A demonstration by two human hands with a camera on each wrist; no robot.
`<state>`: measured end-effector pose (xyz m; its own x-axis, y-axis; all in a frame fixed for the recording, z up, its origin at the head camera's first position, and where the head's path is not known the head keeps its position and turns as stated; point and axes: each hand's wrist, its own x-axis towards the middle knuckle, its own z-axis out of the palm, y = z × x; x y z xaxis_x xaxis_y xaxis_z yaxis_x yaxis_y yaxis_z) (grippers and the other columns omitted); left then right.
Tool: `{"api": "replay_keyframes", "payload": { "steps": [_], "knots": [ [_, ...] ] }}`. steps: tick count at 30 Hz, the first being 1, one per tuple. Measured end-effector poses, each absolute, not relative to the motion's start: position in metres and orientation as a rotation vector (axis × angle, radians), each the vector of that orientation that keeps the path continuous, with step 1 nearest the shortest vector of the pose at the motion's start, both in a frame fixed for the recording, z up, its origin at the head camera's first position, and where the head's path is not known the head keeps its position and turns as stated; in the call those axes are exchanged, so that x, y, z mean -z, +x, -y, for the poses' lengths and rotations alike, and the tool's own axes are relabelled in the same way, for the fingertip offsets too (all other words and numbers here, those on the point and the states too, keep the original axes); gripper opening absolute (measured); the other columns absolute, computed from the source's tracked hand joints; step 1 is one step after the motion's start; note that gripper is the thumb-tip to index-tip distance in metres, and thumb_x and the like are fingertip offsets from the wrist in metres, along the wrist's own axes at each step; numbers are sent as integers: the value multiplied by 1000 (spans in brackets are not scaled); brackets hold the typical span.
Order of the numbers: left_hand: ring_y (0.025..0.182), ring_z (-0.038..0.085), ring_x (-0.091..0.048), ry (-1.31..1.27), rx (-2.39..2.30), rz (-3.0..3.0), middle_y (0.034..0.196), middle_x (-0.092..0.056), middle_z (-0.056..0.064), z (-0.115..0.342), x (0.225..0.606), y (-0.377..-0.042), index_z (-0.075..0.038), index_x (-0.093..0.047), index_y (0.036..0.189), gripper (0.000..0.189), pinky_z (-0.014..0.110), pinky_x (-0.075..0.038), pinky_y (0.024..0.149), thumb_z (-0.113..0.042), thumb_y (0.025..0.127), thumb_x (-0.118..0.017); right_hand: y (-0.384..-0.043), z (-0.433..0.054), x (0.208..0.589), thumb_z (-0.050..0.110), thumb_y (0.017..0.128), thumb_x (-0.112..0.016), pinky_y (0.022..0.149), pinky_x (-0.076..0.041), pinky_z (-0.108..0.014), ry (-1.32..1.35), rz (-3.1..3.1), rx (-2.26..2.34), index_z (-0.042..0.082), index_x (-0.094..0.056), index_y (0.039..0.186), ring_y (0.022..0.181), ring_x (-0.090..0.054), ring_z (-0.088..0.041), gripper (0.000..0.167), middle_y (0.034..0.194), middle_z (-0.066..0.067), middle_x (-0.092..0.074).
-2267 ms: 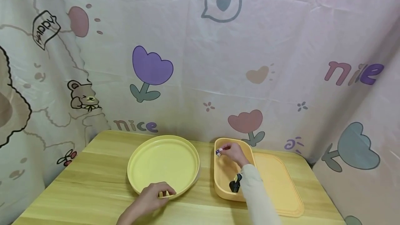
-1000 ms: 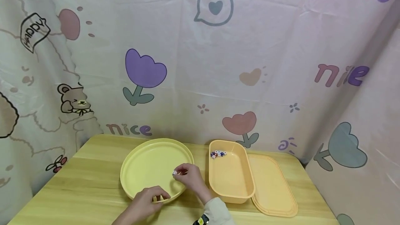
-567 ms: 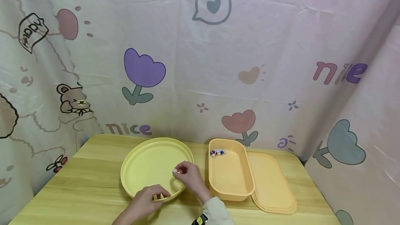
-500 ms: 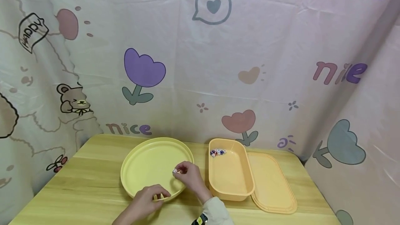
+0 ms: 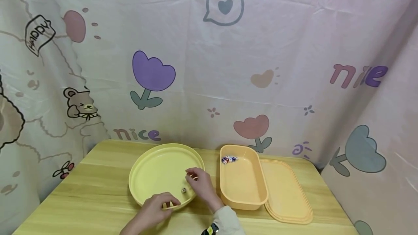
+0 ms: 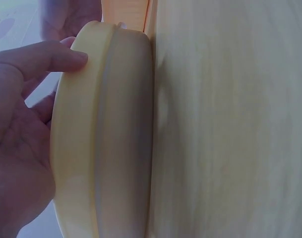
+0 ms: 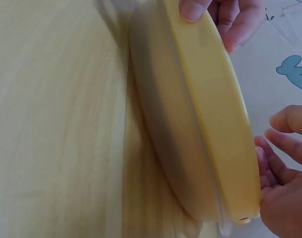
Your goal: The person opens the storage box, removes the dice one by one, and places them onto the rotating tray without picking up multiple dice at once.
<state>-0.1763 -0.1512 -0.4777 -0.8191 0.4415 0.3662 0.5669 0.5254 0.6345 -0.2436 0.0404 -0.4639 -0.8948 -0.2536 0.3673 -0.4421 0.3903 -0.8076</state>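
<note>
A round yellow tray (image 5: 156,177) with a raised rim stands on the table at the left of centre. My left hand (image 5: 156,207) grips its near rim, the thumb (image 6: 74,60) on the outer side and the other fingers over the edge. A single small die (image 5: 184,190) with dark dots is in the tray, near its front right. My right hand (image 5: 201,185) hovers over the tray's right side, thumb and forefinger apart, nothing between them. Several white, blue and red dice (image 5: 229,159) lie in the far left corner of the orange rectangular box (image 5: 244,200).
Right of the box, its flat orange lid (image 5: 290,195) lies on the wooden table (image 5: 88,191), partly tucked beside the box wall. A printed curtain (image 5: 196,64) hangs behind the table and along both sides.
My right hand travelled left from the box to above the tray with a die pinched in it, then let the die go into the tray. The left hand stayed at the rim.
</note>
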Motion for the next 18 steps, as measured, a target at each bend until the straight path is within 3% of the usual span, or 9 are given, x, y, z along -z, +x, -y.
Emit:
{"api": "replay_keyframes", "payload": {
  "steps": [11, 18],
  "knots": [
    [74, -2, -51, -854, 1217, 2643, 91, -66, -14, 149, 475, -176, -17, -72, 95, 26, 22, -41, 56, 2, 77, -68, -258, -63, 415, 7, 90, -63, 79, -52, -32, 699, 2503, -1466, -6, -66, 113, 95, -63, -28, 26, 106, -16, -67],
    [75, -2, -52, -827, 1210, 2669, 93, -67, -13, 151, 474, -174, -17, -73, 95, 27, 22, -41, 56, 3, 78, -69, -286, -97, 375, 4, 90, -61, 86, -51, -37, 547, 2506, -1452, -7, -64, 115, 99, -62, -29, 27, 106, -17, -67]
  ]
}}
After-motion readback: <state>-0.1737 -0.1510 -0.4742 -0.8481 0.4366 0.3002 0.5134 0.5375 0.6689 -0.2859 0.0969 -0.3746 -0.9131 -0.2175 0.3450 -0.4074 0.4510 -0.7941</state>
